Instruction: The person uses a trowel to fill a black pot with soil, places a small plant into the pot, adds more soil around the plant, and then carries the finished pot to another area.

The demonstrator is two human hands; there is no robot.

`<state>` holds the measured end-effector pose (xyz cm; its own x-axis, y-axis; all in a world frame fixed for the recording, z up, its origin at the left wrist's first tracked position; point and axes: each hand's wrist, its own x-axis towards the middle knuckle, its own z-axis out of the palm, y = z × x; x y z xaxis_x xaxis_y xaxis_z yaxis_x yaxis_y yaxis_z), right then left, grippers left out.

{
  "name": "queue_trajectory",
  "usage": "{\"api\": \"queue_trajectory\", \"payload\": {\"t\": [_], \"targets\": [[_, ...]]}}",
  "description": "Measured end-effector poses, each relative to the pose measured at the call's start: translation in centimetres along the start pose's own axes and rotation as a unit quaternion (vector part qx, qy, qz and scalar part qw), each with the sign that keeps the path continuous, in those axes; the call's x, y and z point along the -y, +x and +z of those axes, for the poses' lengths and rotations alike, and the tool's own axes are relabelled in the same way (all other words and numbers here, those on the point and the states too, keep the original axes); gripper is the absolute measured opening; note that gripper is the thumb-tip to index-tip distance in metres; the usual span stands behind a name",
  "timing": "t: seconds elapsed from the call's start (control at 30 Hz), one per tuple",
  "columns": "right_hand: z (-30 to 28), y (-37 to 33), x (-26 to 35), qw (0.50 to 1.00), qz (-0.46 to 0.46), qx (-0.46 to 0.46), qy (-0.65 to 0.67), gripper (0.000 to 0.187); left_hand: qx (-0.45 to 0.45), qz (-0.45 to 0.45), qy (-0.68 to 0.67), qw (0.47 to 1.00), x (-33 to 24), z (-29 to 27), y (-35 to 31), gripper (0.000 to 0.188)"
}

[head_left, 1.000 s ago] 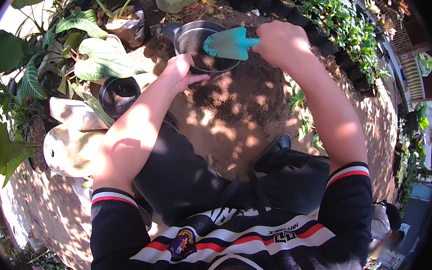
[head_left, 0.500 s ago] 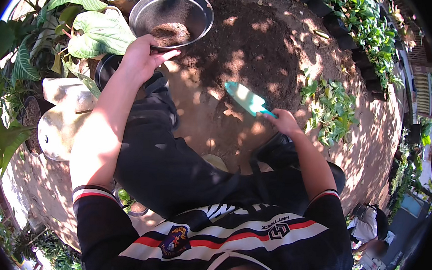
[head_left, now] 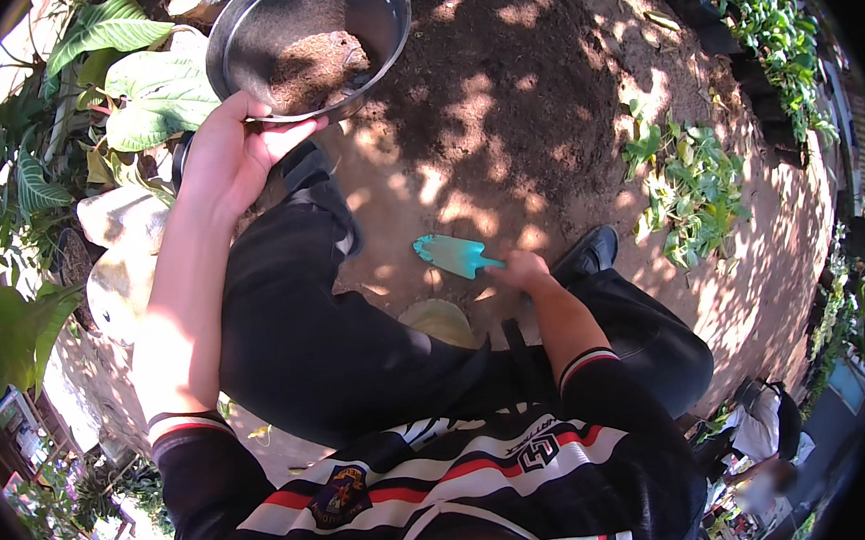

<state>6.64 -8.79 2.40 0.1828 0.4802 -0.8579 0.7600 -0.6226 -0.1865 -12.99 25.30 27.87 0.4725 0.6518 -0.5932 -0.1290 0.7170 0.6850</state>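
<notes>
My left hand (head_left: 235,151) grips the near rim of a round black plant pot (head_left: 254,32), thumb on the inner side of the rim. The pot is tilted so that its inside shows, with a heap of brown soil (head_left: 316,71) in it. In my right hand (head_left: 525,272) is the handle of a turquoise hand trowel (head_left: 454,255). Its blade points left above the ground, with some soil at the tip. Between the pot and the trowel lies a wide patch of dark loose soil (head_left: 466,82).
Broad-leaved plants (head_left: 163,101) and pale stones (head_left: 125,218) stand at the left. Cut leafy stems (head_left: 694,193) lie on the ground to the right. Black bags with green plants (head_left: 769,53) line the far right. Another person (head_left: 763,424) is at the lower right.
The pot has moved left and tipped further toward me. My right hand has drawn the trowel nearer and left, its blade now level and pointing left.
</notes>
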Motion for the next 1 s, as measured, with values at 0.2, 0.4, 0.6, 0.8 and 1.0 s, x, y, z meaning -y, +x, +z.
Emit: {"api": "queue_trajectory", "payload": {"t": [0.2,0.4,0.6,0.8,1.0], "targets": [[-0.9,2.4,-2.2,0.998,0.016,-0.033,0.06,0.048,0.011,0.0,0.025,1.0,0.6,1.9,0.8,0.037],[-4.3,6.5,-4.5,0.994,-0.007,-0.091,0.057,0.05,-0.069,-0.052,0.031,0.996,1.1,2.7,2.1,0.037],[-6.0,9.3,-3.1,0.994,-0.067,-0.077,0.039,0.053,-0.01,-0.086,-0.003,0.996,1.4,3.5,3.4,0.038],[-5.5,9.0,2.0,0.977,-0.011,-0.149,0.152,0.05,-0.01,-0.074,-0.01,0.997,1.1,3.5,3.1,0.037],[-6.9,7.8,5.5,0.972,0.047,-0.167,0.159,0.051,-0.003,-0.048,-0.019,0.999,0.6,3.2,1.9,0.034]]}}
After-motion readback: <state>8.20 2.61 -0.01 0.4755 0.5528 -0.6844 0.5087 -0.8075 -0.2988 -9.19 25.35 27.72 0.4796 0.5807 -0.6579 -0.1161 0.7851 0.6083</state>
